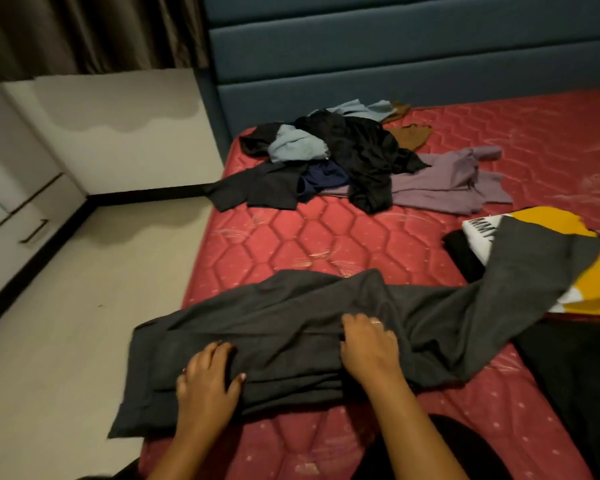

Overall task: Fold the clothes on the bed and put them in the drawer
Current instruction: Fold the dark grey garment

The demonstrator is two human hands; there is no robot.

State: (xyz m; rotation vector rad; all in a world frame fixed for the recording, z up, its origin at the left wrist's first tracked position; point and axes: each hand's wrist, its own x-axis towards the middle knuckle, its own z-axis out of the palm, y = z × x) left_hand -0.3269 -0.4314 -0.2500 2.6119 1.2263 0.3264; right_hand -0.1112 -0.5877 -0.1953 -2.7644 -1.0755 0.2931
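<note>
dark grey garment (291, 344) lay partly folded across the near edge of the red mattress (326, 230); unfolded pile (347, 157) sat farther back; drawer (18, 221) apparently closed.

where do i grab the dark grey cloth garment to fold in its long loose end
Take the dark grey cloth garment at the far tip of its long strip, coming from the right. That end lies flat and loose over the yellow and white shirt, away from the bunched middle under the left hand and right hand, so its corners could likely be pinched and carried back.
</note>
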